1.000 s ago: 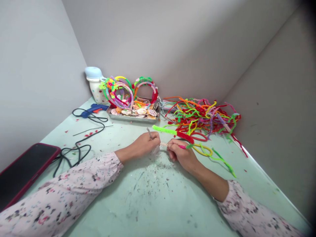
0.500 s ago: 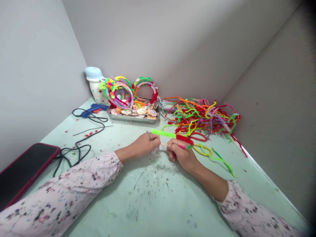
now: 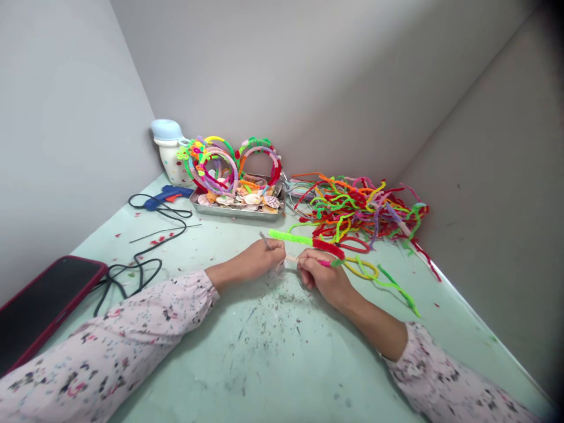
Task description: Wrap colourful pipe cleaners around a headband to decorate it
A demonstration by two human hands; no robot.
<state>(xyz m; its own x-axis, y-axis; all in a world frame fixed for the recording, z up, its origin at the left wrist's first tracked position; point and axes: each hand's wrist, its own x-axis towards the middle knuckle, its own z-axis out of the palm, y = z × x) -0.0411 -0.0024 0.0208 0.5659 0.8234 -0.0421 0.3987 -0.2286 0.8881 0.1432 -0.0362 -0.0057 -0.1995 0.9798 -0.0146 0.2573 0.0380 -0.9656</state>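
Above the green counter (image 3: 282,376), the left hand (image 3: 269,254) and the right hand (image 3: 325,275), both nearly closed in a pinch, hold between them a colourful fuzzy band (image 3: 328,248); a thin grey tip (image 3: 264,239) stands out above the left hand.

Band (image 3: 324,246) lime, red, grn & pink; sleeves (image 3: 118,338) pale pink w/ blk-pink florals.
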